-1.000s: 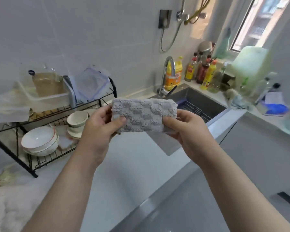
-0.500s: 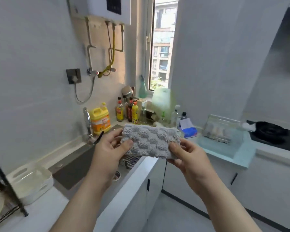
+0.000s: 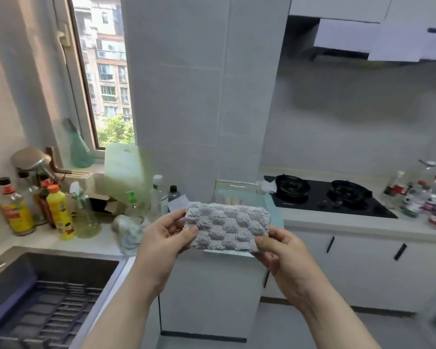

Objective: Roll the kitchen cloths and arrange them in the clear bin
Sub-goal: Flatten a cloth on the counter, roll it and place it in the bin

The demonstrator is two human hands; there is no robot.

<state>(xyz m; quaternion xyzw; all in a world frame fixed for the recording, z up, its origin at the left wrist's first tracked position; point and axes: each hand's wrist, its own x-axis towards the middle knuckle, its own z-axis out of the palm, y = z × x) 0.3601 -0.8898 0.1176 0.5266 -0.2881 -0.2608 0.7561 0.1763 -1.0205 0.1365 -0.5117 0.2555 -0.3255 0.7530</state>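
Observation:
A rolled grey kitchen cloth (image 3: 228,225) with a chequered pile is held level in front of me, above the floor. My left hand (image 3: 165,236) grips its left end, thumb on the front. My right hand (image 3: 281,250) grips its right end the same way. Just behind the cloth, on the counter corner, stands the clear bin (image 3: 237,190); a couple of pale rolled things show inside it, mostly hidden by the cloth.
A dark sink (image 3: 48,278) with a rack lies lower left. Bottles (image 3: 58,212), a crumpled cloth (image 3: 130,230) and a pale green jug (image 3: 126,172) crowd the counter by the window. A black gas hob (image 3: 325,197) and more bottles (image 3: 423,197) sit at right.
My view has swung right, from the dish rack past the sink to the counter corner and hob. Both hands keep the same hold on the rolled cloth.

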